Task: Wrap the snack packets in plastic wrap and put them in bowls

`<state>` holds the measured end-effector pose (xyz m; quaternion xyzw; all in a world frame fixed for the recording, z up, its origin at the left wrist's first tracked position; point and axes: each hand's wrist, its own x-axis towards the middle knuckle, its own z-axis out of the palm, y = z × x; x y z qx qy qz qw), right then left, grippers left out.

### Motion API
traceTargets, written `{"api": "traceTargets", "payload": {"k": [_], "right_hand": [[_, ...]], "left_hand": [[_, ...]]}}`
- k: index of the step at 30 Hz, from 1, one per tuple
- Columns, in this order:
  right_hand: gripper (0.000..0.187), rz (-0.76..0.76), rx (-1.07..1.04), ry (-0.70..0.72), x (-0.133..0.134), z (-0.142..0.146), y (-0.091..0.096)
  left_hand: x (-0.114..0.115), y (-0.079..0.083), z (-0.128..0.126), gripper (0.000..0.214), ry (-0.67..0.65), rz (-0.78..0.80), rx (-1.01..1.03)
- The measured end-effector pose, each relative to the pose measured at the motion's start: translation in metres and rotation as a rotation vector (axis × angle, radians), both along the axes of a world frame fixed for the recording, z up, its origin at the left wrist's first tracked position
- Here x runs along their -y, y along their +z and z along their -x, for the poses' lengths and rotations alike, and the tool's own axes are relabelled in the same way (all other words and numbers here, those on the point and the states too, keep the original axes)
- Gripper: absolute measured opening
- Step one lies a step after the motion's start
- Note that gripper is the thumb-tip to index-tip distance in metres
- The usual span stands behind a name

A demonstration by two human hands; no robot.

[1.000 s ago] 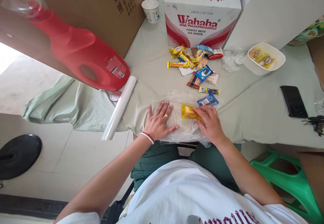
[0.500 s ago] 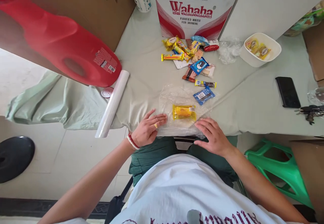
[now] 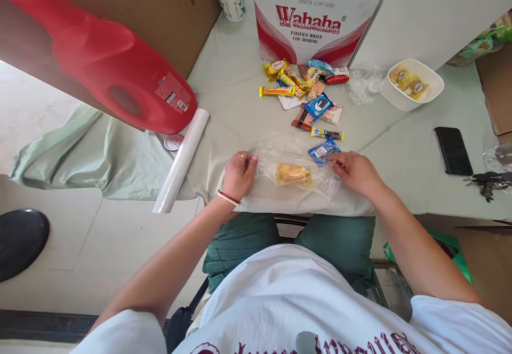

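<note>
A yellow-wrapped snack (image 3: 294, 175) lies near the table's front edge, covered by a crumpled sheet of clear plastic wrap (image 3: 276, 149). My left hand (image 3: 240, 173) pinches the sheet's left side, fingers curled. On the other side my right hand (image 3: 354, 171) has its fingertips closed on the sheet's right edge. Just behind the right fingertips lies a blue snack packet (image 3: 324, 152). A small yellow-and-dark snack stick (image 3: 327, 134) rests beyond it. Farther back sits a heap of wrapped snacks, with a blue cookie packet (image 3: 318, 105) at its front.
A white Wahaba-style water carton (image 3: 316, 21) stands at the back. To the left are a roll of plastic wrap (image 3: 182, 162) and a large red bottle (image 3: 120, 71). On the right are a white tub (image 3: 434, 85) holding yellow snacks, a black phone (image 3: 454, 150) and keys (image 3: 488, 182).
The near edge of the plastic wrap has been lifted and folded over the yellow snack. Both hands went from flat, spread fingers to pinching the sheet, and moved farther back.
</note>
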<state>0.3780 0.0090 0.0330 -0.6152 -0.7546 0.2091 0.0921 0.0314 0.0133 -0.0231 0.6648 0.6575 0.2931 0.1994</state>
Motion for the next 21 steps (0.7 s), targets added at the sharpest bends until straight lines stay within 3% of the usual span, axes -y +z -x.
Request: {"api": "traceTargets", "payload": {"k": [3,6,8,11,13,16,19,21], "right_hand": [[0.035,-0.098,0.159,-0.013,-0.027,0.012,0.009],[0.039,-0.138,0.13,0.051,-0.052,0.036,0.009],[0.049,-0.113,0.129,0.123,-0.068,0.054,0.002],[0.067,-0.055,0.157,0.15,-0.087,0.074,-0.011],[0.054,0.026,0.145,0.112,-0.091,0.08,-0.012],[0.027,0.118,0.041,0.111,-0.076,0.083,0.0],[0.029,0.074,-0.065,0.332,-0.036,0.087,0.013],[0.029,0.028,-0.026,0.499,-0.007,0.091,0.014]], "left_hand": [[-0.002,0.004,-0.002,0.03,0.185,-0.223,-0.008],[0.023,0.011,-0.003,0.031,0.265,-0.343,-0.048],[0.044,0.014,-0.008,0.033,0.123,-0.325,-0.114],[0.062,0.015,-0.022,0.038,-0.251,-0.211,-0.227],[0.061,0.016,-0.033,0.041,-0.398,-0.144,-0.265],[0.052,0.016,-0.044,0.041,-0.409,-0.111,-0.285],[0.047,0.012,-0.046,0.038,-0.377,-0.109,-0.29],[0.046,0.005,-0.044,0.036,-0.373,-0.109,-0.252]]}}
